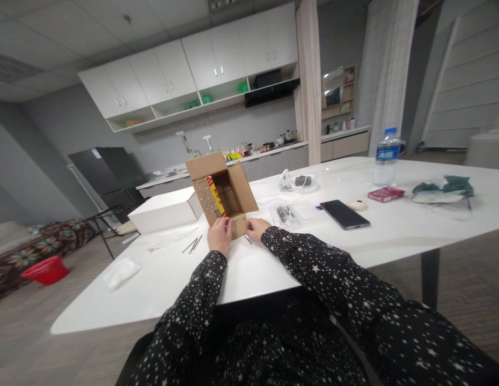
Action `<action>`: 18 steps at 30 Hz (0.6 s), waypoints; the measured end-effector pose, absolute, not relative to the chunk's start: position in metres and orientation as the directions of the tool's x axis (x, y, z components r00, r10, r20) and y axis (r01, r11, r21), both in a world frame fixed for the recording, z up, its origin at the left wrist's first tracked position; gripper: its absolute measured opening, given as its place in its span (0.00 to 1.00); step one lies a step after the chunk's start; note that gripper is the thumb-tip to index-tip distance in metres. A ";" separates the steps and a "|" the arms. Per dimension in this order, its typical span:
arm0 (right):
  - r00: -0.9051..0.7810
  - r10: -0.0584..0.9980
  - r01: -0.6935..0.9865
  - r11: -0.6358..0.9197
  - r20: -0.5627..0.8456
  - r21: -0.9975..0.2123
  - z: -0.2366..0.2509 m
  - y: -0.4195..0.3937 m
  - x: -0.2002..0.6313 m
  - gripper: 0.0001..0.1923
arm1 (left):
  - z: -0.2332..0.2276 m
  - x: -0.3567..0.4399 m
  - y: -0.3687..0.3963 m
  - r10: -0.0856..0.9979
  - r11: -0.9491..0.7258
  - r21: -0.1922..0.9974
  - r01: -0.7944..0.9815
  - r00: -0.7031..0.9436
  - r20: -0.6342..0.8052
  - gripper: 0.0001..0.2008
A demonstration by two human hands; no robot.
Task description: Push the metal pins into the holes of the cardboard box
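Left hand (219,235) is curled w/ fingers closed onto the near bottom flap of the small cardboard box (222,193), thumb on the flap's front. Right hand (257,229) is at the flap's other corner, fingers bent & pinching its edge; how tight can't be told. Box stands open, mouth facing the person, flaps spread, near the table's front-middle; rows of small dots or holes mark the left wall & held flap. Red-yellow printed pack sits inside, writing too small to read.

Water bottle (386,157) has a blue label, text unreadable. Red packet (386,194) likewise blurred. Black phone (344,214) lies face up right of the box; clear bag (285,215) between them. White box (164,209) just left of the cardboard one; thin metal rods (193,245) near left hand.

White table (173,284) w/ glossy top, in a grey kitchen-type rm: white wall cabinets (193,69), black fridge (108,174), red basin (46,269) on floor.
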State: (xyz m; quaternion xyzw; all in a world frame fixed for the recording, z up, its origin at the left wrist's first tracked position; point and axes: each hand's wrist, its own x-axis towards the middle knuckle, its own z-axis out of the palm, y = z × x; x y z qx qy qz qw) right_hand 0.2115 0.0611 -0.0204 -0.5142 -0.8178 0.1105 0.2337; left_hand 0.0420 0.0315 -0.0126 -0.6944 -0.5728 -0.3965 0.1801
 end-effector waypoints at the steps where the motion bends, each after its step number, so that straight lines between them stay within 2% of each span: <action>1: -0.360 0.893 0.788 0.446 0.271 -0.423 -0.021 0.061 0.211 0.10 | -0.012 0.042 0.032 0.652 -0.274 0.202 0.940 0.027 0.757 0.13; 11: -0.343 0.894 0.789 0.441 0.289 -0.429 -0.024 0.059 0.210 0.11 | -0.011 0.045 0.030 0.667 -0.225 0.184 0.957 0.013 0.745 0.12; 18: -0.346 0.884 0.789 0.455 0.313 -0.413 -0.027 0.060 0.210 0.10 | -0.008 0.045 0.026 0.697 -0.214 0.213 0.953 -0.004 0.717 0.11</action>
